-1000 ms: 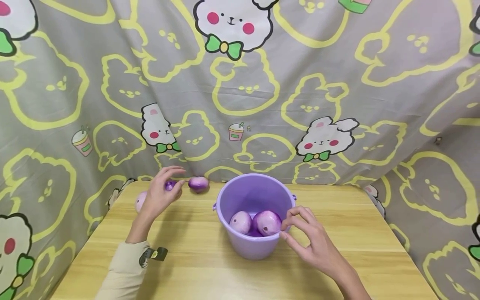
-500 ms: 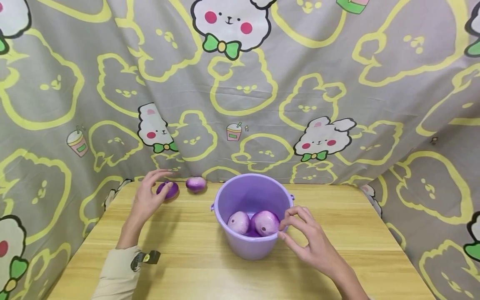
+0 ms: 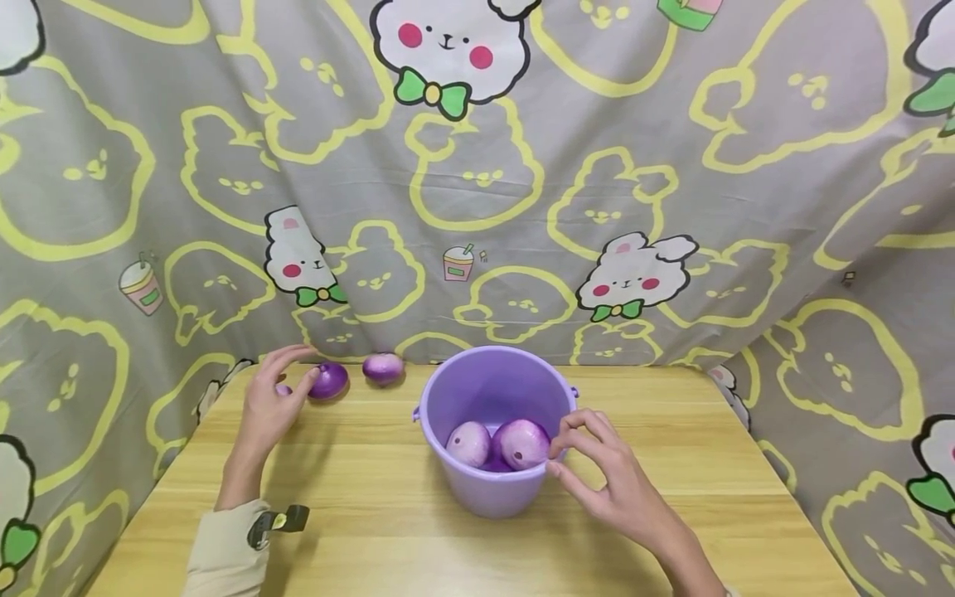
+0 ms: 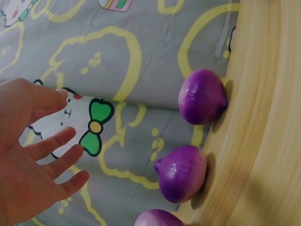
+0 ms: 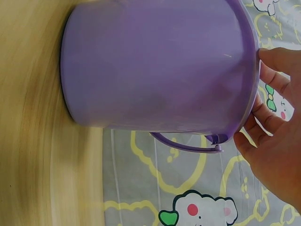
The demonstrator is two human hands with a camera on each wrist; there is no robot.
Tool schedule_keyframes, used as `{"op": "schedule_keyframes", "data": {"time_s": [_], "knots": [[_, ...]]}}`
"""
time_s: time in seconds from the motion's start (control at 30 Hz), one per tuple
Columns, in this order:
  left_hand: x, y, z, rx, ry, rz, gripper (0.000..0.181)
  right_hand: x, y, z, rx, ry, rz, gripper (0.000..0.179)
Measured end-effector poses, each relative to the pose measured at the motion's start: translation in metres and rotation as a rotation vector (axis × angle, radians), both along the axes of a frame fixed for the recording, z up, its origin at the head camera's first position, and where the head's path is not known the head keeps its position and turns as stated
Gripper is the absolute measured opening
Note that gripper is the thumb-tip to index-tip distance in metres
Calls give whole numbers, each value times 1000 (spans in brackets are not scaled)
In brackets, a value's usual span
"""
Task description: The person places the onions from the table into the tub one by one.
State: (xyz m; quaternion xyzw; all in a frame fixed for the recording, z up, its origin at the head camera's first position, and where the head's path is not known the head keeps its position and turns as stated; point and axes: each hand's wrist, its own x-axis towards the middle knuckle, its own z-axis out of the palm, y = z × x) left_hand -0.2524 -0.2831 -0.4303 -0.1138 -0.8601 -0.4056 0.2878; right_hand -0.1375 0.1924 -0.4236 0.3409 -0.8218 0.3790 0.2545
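Note:
My right hand (image 3: 608,473) pinches the near right rim of a purple bucket (image 3: 492,493), thumb outside. In the right wrist view the bucket (image 5: 160,66) stands upright beside that hand (image 5: 277,127). Inside it lie two onions, a pale one (image 3: 469,444) and a purple-and-white one (image 3: 525,445). My left hand (image 3: 269,406), fingers spread and holding nothing, hovers at the table's back left. Two red onions (image 3: 328,381) (image 3: 383,369) sit just right of it; another (image 3: 283,390) is mostly hidden behind it. The left wrist view shows the left hand (image 4: 42,165) apart from these onions (image 4: 182,174).
The bucket stands mid-table on a wood-grain tabletop (image 3: 373,531). A grey patterned curtain (image 3: 492,224) hangs right behind the table's back edge and along both sides. The bucket's purple handle (image 5: 183,147) hangs at its far side.
My left hand has moved left, from over the middle red onion to the leftmost one, uncovering the middle onion. The right hand stays at the bucket rim. The head view has swung slightly right.

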Motion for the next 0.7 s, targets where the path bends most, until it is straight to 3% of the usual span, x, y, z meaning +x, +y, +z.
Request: {"op": "schedule_keyframes", "data": {"time_s": [0.37,0.7], "knots": [[4,-12,-6,38,17,85,31,-2,-1,-1,-7,31,14,32],[4,-27,-15,67,17,96,31,0,-2,1,0,8,4,31]]}}
